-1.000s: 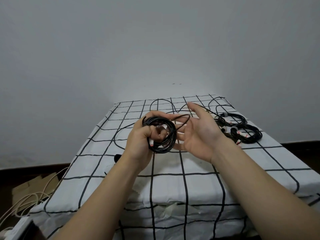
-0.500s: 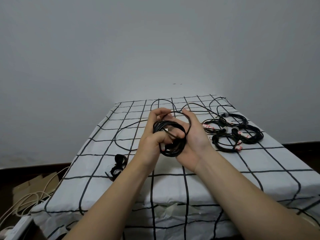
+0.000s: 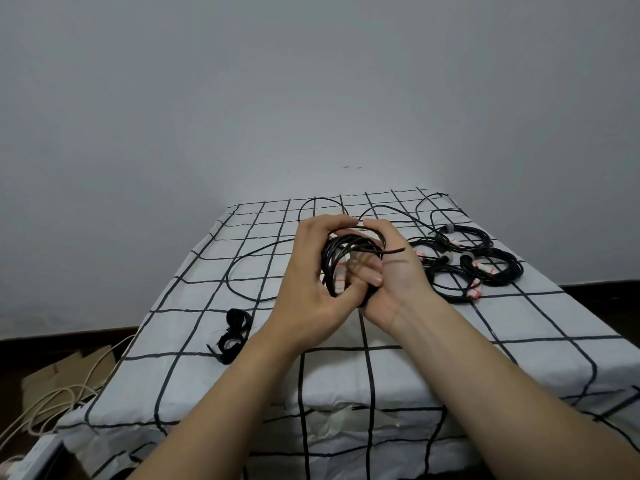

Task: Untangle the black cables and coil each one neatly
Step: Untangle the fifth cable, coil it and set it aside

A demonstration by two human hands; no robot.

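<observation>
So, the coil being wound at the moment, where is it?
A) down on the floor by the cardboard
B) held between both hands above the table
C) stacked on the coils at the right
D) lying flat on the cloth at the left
B: the left hand and right hand both have fingers curled round the black coil, held up above the checked cloth.
</observation>
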